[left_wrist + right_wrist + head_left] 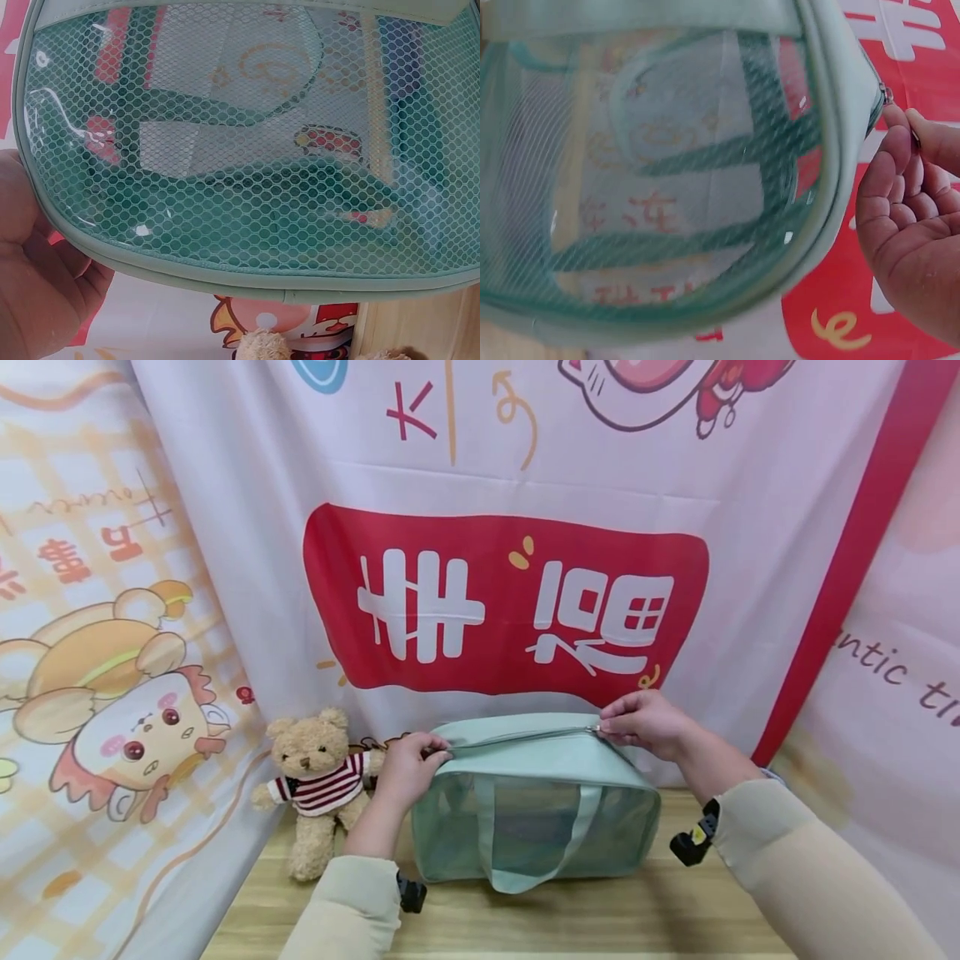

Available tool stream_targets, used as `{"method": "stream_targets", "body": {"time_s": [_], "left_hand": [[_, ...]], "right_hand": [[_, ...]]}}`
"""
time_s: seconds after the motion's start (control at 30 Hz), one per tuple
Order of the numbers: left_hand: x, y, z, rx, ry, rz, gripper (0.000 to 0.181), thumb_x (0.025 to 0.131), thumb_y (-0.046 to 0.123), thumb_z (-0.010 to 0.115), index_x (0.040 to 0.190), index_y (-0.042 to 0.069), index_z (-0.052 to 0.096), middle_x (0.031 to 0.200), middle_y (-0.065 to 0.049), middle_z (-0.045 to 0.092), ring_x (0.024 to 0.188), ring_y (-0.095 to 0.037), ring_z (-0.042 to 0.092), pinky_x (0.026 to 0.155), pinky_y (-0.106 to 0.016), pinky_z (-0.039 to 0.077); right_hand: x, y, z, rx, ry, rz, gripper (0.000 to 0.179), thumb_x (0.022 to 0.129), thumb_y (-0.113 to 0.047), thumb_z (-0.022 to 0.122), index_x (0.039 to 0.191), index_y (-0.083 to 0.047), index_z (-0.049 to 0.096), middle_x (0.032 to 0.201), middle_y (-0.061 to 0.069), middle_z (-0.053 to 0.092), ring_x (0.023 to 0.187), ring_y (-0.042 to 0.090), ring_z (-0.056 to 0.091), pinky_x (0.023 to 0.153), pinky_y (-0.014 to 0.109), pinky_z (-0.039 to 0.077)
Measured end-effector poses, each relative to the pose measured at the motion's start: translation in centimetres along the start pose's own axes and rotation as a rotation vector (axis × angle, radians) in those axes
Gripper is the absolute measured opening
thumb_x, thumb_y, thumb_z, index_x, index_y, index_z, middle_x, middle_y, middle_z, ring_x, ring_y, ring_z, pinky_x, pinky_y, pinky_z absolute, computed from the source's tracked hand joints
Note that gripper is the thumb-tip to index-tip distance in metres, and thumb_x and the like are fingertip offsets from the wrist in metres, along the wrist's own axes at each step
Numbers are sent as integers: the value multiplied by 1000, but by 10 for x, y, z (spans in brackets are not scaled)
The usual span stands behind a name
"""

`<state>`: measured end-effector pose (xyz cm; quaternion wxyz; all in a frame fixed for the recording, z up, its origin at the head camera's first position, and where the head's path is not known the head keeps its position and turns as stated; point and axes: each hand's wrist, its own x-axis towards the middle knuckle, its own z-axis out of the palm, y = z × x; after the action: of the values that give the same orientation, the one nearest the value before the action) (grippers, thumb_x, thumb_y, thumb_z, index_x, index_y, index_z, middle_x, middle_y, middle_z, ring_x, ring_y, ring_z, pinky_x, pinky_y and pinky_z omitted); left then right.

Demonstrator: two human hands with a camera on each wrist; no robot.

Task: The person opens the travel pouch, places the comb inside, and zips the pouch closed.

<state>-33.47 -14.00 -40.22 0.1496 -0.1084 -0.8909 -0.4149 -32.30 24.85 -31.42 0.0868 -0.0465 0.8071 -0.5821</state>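
Note:
A mint-green bag point(536, 827) with clear and mesh panels stands upright on the table, its strap handle hanging over the front. Along its top, a zipper point(525, 737) runs between my two hands. With thumb and fingers my right hand point(648, 724) pinches the metal zipper pull point(915, 141) at the right end; the zipper slider point(886, 94) shows just beside the fingertips. At the opposite end, my left hand point(408, 768) grips the bag's top edge by the zipper. In the left wrist view, part of the left hand point(45, 277) is hidden behind the bag.
A teddy bear point(315, 785) in a striped sweater sits left of the bag, close to my left forearm. The wooden table point(525, 918) extends in front. Printed cloth point(510, 477) hangs behind and at both sides.

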Motion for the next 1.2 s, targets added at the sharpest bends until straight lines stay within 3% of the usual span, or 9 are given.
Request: {"method": "stream_targets", "body": {"time_s": [0.43,0.7,1.03,1.2], "left_hand": [[-1,-3,2,1,23,20,4,98,17,79,101,15,80,103,-3,73,89,-22,64,80,-44,57],[-3,-6,1,3,18,-11,5,99,19,77,103,16,80,106,-2,74,93,-22,66,83,-45,58],[-3,-7,0,18,12,-7,7,101,20,75,105,17,80,107,-3,75,93,-23,66,85,-46,58],[-5,-8,0,20,10,-13,6,101,19,75,105,17,80,107,-3,75,93,-23,66,84,-45,57]], "right_hand": [[-12,29,-37,-43,-33,-25,28,105,-13,68,124,8,68,103,6,75,90,22,71,84,31,62],[-14,48,-52,-44,-39,-11,14,102,-13,73,111,-3,75,105,8,74,90,22,69,86,33,62],[-21,82,-72,-32,-28,53,11,104,-11,70,110,-2,72,103,8,75,87,20,69,83,31,62],[-19,99,-79,-76,-29,75,14,102,-13,72,110,-1,72,100,8,73,87,22,67,82,33,62]]}}
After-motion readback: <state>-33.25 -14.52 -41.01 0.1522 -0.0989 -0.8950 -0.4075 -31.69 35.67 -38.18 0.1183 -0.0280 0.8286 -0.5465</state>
